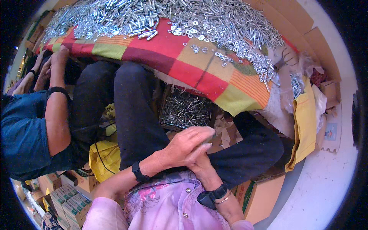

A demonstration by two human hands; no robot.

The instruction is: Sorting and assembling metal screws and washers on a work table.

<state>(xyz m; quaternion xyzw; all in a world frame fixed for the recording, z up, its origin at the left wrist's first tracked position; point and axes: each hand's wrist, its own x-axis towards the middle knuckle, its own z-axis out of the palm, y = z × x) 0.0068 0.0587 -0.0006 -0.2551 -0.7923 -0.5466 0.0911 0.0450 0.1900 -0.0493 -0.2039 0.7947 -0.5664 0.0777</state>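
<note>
My left hand (pixel 186 145) rests across my right hand (pixel 200 160) above my lap, and the two are pressed together. The left fingers are stretched out and point to the right; nothing shows in them. Most of the right hand's fingers are hidden behind the left. Just beyond my hands, a box of dark metal pins or bolts (pixel 186 109) stands between my legs. Farther off, a checkered cloth (pixel 153 59) bears a large heap of silvery bolts and sleeves (pixel 130 15), with loose washers (pixel 201 37) and nuts (pixel 260 63) along its near edge.
At the left sits another person, whose hand (pixel 59 57) is at the cloth's edge. A metal hand rake (pixel 283 62) lies at the heap's right end. Yellow fabric (pixel 304 126) hangs at right; a yellow bag (pixel 105 159) and small boxes (pixel 71 203) are at lower left.
</note>
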